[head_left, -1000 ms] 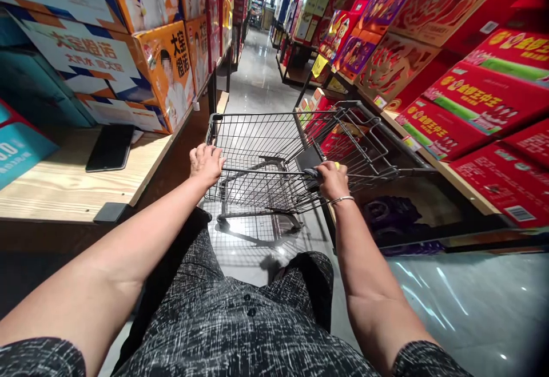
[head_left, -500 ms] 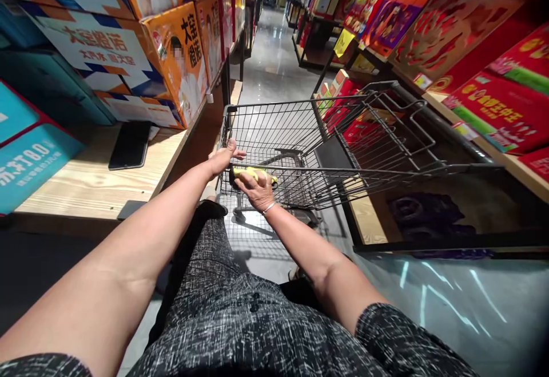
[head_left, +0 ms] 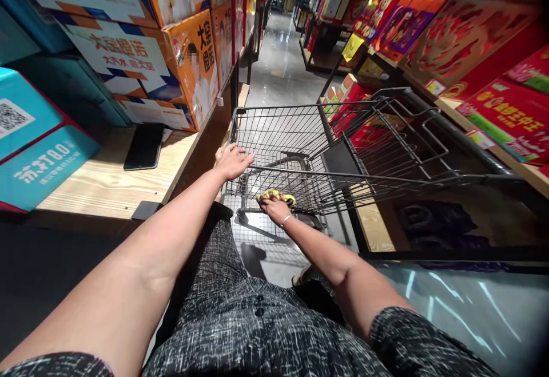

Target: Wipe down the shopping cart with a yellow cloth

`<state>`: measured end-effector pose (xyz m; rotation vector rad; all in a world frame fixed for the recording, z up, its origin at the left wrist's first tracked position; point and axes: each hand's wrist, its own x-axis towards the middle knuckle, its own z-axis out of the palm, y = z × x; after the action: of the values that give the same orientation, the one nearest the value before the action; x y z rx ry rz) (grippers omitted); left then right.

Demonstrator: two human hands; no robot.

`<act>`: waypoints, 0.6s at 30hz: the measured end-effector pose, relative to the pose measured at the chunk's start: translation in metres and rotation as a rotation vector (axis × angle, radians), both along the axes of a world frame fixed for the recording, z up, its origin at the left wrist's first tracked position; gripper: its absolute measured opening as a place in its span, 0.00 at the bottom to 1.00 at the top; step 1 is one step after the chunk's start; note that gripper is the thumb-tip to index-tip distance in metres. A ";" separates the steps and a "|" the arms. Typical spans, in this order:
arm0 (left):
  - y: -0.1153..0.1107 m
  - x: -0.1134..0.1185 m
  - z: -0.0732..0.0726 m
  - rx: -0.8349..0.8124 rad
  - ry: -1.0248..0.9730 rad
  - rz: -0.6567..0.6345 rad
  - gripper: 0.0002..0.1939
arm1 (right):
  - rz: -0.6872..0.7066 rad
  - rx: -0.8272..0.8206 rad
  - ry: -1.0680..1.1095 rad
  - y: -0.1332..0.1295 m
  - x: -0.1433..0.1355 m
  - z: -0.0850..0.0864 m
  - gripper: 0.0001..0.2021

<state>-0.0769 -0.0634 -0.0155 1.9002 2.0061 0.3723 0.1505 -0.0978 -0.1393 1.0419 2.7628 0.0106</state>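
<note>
A dark wire shopping cart (head_left: 300, 170) stands in front of me at a slant, its handle end away to the right. My left hand (head_left: 234, 161) lies over the rim at the cart's near left corner, its fingers bent across the wire. Lower down, my right hand (head_left: 275, 210) is closed on a yellow-and-black, cloth-like thing (head_left: 288, 199) against the near side of the wire basket. Its exact kind cannot be made out, as my fingers cover part of it. A bracelet circles the right wrist.
To the left, a wooden shelf (head_left: 107, 174) bears a black phone (head_left: 144, 146), a turquoise box (head_left: 47, 159) and stacked orange-and-white cartons (head_left: 193, 68). Red gift boxes (head_left: 506, 116) fill the right-hand shelves. A shiny-floored aisle (head_left: 274, 68) runs ahead between them.
My right hand has moved down from the cart's rim to the lower basket side with the yellow-and-black thing. My left hand stays at the corner, its fingers now lying further over the rim.
</note>
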 end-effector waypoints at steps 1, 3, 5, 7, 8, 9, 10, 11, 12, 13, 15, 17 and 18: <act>0.000 -0.001 -0.001 0.008 0.033 -0.001 0.30 | -0.012 0.028 0.026 0.004 0.010 0.014 0.18; 0.001 -0.003 -0.003 0.007 0.066 -0.004 0.29 | -0.064 0.115 0.110 0.013 0.028 0.045 0.20; 0.002 -0.005 -0.005 0.000 0.075 -0.006 0.30 | -0.140 0.226 0.204 0.020 0.042 0.072 0.23; 0.003 -0.007 -0.005 0.005 0.084 -0.013 0.29 | -0.200 0.308 0.267 0.024 0.048 0.088 0.24; 0.003 -0.007 -0.005 0.010 0.090 -0.015 0.29 | -0.219 0.327 0.286 0.025 0.049 0.089 0.24; 0.002 -0.007 -0.005 0.013 0.095 -0.017 0.28 | -0.232 0.327 0.294 0.024 0.048 0.087 0.24; 0.002 -0.007 -0.005 0.016 0.102 -0.020 0.28 | -0.232 0.302 0.288 0.023 0.045 0.081 0.24; 0.001 -0.006 -0.005 0.021 0.112 -0.024 0.27 | -0.218 0.253 0.266 0.021 0.043 0.072 0.24; 0.000 -0.006 -0.005 0.028 0.124 -0.031 0.27 | -0.194 0.188 0.232 0.019 0.039 0.062 0.24; -0.001 -0.006 -0.006 0.035 0.138 -0.039 0.26 | -0.163 0.121 0.194 0.015 0.036 0.050 0.24; -0.002 -0.006 -0.007 0.048 0.163 -0.056 0.25 | -0.108 0.019 0.131 0.009 0.029 0.029 0.23; -0.002 -0.005 -0.008 0.061 0.177 -0.063 0.25 | -0.092 -0.014 0.111 0.005 0.024 0.013 0.22; -0.002 -0.006 -0.008 0.066 0.180 -0.064 0.25 | -0.092 -0.014 0.112 0.003 0.021 0.008 0.22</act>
<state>-0.0825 -0.0655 -0.0234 2.1000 2.0617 0.2612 0.1716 -0.0943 -0.1312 1.2003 2.8059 -0.0827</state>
